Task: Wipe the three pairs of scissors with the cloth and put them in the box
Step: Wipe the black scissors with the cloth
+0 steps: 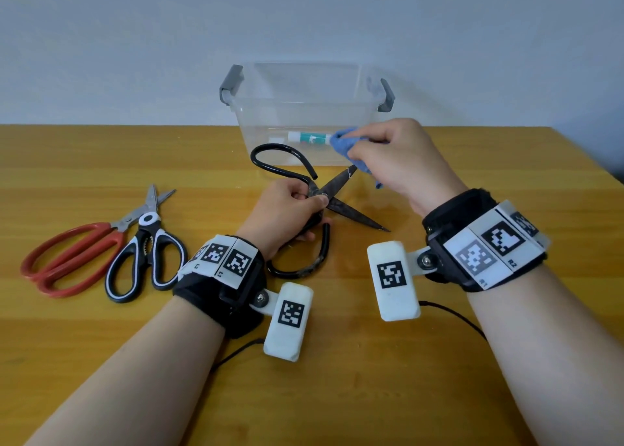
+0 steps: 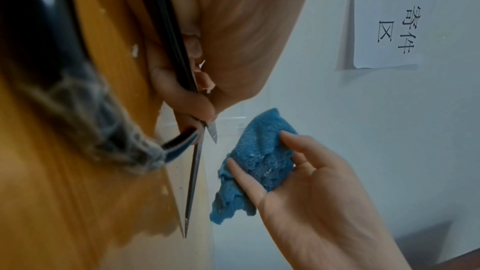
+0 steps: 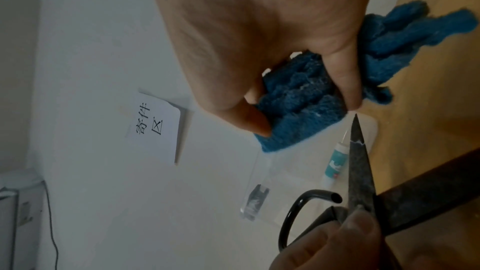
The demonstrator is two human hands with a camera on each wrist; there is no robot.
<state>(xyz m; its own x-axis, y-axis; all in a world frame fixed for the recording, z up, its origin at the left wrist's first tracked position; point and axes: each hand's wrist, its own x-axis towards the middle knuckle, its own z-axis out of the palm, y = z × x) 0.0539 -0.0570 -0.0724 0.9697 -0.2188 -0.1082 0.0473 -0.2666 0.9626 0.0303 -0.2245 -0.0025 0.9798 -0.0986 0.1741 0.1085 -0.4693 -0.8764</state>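
Nearest, left hand (image 1: 287,209) grips the black iron scissors (image 1: 337,205) at the pivot before the clear box (image 1: 304,114), blades splayed rightward, while right hand (image 1: 401,162) pinches the blue cloth (image 1: 347,141) beside the far blade's tip.

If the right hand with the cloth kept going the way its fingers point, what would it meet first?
Probably the upper blade tip of the black scissors, just past the right hand and its cloth. Depth is unclear; beyond lies the clear box.
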